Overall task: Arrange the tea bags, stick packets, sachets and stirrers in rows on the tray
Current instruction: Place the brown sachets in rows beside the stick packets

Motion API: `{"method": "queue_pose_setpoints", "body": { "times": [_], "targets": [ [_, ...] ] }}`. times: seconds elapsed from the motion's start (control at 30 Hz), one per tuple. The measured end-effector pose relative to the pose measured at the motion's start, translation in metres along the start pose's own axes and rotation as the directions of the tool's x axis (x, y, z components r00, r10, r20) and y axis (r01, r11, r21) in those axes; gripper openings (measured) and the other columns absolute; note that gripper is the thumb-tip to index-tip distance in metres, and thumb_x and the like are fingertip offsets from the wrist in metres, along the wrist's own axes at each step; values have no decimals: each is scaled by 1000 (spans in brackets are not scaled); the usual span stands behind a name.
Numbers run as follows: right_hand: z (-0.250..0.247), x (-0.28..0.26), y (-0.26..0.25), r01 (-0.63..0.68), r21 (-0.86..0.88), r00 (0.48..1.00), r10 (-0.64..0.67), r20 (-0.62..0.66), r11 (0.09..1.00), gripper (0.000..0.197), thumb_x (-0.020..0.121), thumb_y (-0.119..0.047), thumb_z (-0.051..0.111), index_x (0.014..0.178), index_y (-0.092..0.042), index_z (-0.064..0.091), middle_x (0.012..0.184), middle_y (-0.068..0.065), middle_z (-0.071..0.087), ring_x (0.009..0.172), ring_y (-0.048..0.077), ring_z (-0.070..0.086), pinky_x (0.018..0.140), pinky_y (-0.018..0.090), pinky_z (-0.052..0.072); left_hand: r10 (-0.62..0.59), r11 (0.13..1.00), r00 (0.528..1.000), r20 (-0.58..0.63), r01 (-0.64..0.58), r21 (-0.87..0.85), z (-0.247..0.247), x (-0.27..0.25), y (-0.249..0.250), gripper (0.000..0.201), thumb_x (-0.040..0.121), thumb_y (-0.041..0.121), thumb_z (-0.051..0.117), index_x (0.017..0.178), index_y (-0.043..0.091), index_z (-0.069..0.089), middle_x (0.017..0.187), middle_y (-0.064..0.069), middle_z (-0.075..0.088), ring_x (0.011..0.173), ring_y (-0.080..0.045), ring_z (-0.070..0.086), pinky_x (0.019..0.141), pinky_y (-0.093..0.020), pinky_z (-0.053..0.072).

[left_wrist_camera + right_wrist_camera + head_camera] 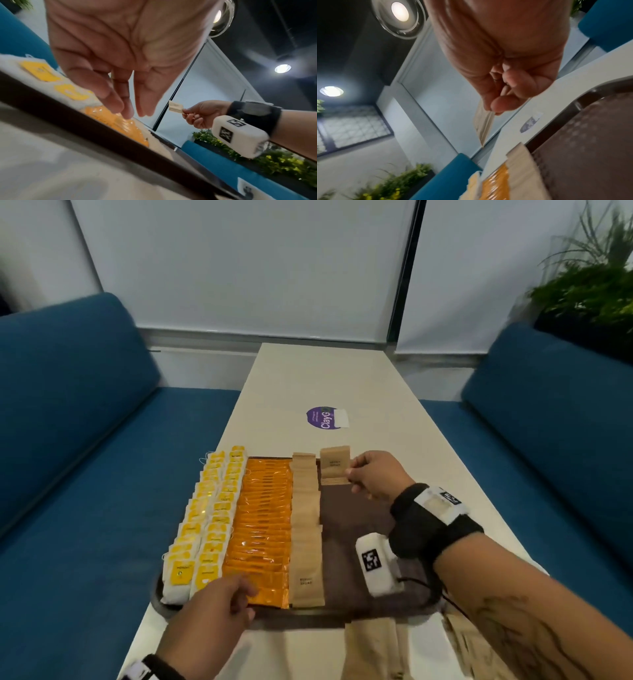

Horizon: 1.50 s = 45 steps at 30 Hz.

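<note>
A dark brown tray (359, 508) lies on the white table and holds rows of yellow-tagged tea bags (202, 518), orange stick packets (265, 525) and brown paper sachets (306, 525). My right hand (371, 474) pinches a brown sachet (335, 465) by its edge, lifted over the tray's far end, right of the sachet row. The same sachet (483, 127) hangs edge-on from my thumb and finger in the right wrist view. My left hand (222, 601) rests at the tray's near edge, fingertips (126, 112) straight and touching the nearest orange packet (120, 121).
More brown sachets (373, 648) and packets lie on the table in front of the tray, under my right forearm. A purple round sticker (323, 419) sits farther along the table. Blue sofas (85, 440) flank the table on both sides. A plant (589, 289) stands at the back right.
</note>
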State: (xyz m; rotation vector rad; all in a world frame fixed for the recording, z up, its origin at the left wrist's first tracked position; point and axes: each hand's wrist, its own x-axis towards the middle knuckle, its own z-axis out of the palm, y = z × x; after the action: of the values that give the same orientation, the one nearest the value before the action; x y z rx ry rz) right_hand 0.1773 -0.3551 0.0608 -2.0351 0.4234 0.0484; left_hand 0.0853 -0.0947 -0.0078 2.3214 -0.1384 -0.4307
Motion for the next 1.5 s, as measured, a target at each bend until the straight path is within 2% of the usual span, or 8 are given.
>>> {"method": "queue_pose_setpoints", "body": {
  "times": [0.17,0.5,0.63,0.83,1.0,1.23,1.37,1.5],
  "targets": [
    [8,77,16,-133,-102,989,139,57,986,17,91,-4,54,106,-10,59,67,1,55,55,9,52,46,17,44,-48,993,999,27,44,112,1,6,2,19,88,22,63,92,37,53,106,18,49,98,0,52,91,-9,36],
    [24,139,36,-269,-217,952,294,89,938,7,86,-9,63,90,-4,63,65,7,62,64,21,57,61,29,45,-90,982,994,59,79,170,3,16,-5,16,87,21,64,89,35,56,103,22,50,95,6,49,82,-2,35],
    [27,143,40,-241,-167,957,262,121,956,11,86,-7,62,93,-10,56,71,4,57,57,12,56,40,16,45,-118,979,992,49,108,174,5,19,-6,18,87,23,65,83,38,56,102,22,49,90,6,49,73,0,35],
    [20,137,40,-211,-145,969,227,101,967,21,86,-9,63,71,-16,51,72,1,56,58,10,55,37,14,45,-138,977,990,-2,137,161,6,17,-4,23,86,23,65,77,40,53,92,20,50,77,2,50,66,-4,37],
    [-3,91,7,-117,-109,993,120,22,987,13,89,-16,64,79,-8,59,66,3,57,39,7,51,36,19,37,-73,996,993,-96,76,35,9,9,0,27,83,15,68,79,37,52,96,9,54,75,-1,50,63,-12,36],
    [-33,-67,-8,194,-139,966,-164,202,971,22,84,-27,68,101,-16,61,86,-5,64,66,6,59,54,16,42,146,989,988,-46,-146,-12,29,-6,29,22,80,20,71,80,32,52,87,8,52,69,-4,47,66,-21,40],
    [-38,-139,29,197,-371,948,-80,307,908,40,71,-30,80,105,-26,58,91,-11,60,81,4,58,65,14,43,132,988,978,164,-143,58,47,-22,34,25,81,31,70,97,28,52,97,8,54,74,-4,48,67,-20,39],
    [-43,-195,78,72,-581,957,107,268,811,69,61,-34,87,119,-31,49,103,-16,53,87,1,52,73,17,46,63,982,945,320,-117,151,68,-35,38,62,74,35,77,125,25,44,125,1,50,102,-15,55,82,-24,44]
  ]
}}
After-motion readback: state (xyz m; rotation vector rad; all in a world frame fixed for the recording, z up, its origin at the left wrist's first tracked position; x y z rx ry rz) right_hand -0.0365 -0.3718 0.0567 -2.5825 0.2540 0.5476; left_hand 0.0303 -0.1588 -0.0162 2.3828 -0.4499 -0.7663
